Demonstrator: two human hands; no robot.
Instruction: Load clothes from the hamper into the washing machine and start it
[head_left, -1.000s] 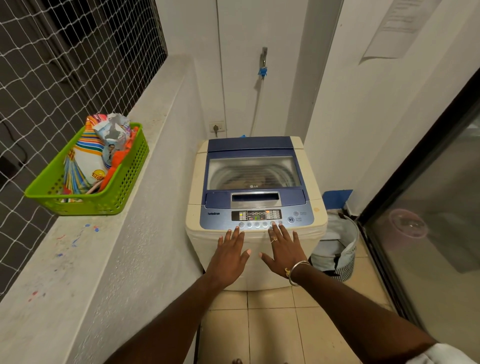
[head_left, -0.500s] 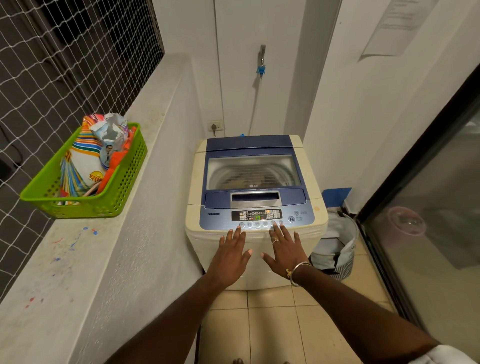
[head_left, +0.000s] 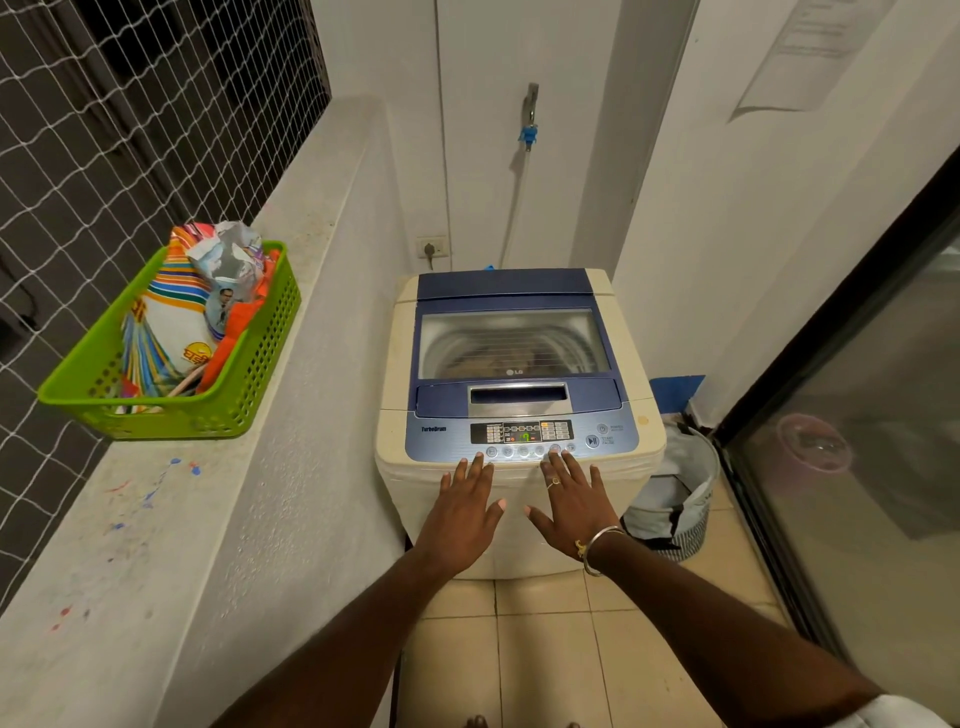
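A cream and blue top-loading washing machine (head_left: 519, 364) stands against the far wall with its clear lid down. Its control panel (head_left: 521, 432) is lit, showing a green digit. My left hand (head_left: 462, 512) lies flat with fingers spread over the machine's front edge, fingertips just below the row of buttons. My right hand (head_left: 574, 501), wearing a ring and a bangle, is also spread flat, its fingertips at the buttons on the right of the row. The hamper (head_left: 675, 493), grey with a striped base, sits on the floor right of the machine.
A green plastic basket (head_left: 228, 410) with packets rests on the concrete ledge (head_left: 182, 519) at the left, beside netting. A glass sliding door (head_left: 857, 441) runs along the right. A tap with a hose (head_left: 529, 119) and a wall socket (head_left: 431, 248) are behind the machine. Beige floor tiles (head_left: 545, 649) lie below.
Both hands stay spread on the machine's front edge with almost no movement. The view has shifted slightly.
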